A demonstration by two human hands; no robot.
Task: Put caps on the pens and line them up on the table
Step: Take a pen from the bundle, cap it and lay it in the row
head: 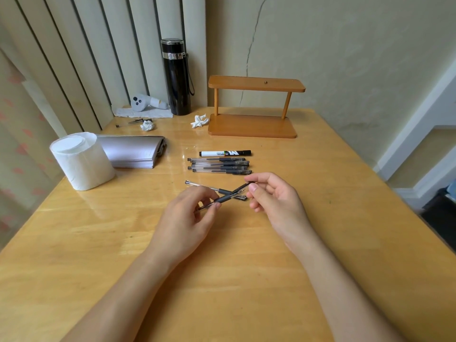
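Note:
My left hand (191,213) pinches the barrel of a clear gel pen (223,199) with a dark grip, held tilted above the table. My right hand (271,193) grips the same pen's upper end, where a dark cap (243,186) sits between thumb and forefinger. Under the held pen another gel pen (202,186) lies on the wooden table (246,267). Farther back, several capped gel pens (219,165) lie side by side in a row, with a black-and-white marker (225,153) just behind them.
A toilet paper roll (81,160) and a grey folder (134,154) sit at the left. At the back stand a black flask (176,76), a wooden two-tier shelf (254,107), crumpled tissues (199,120), a small white device (145,102) and a loose pen (133,122).

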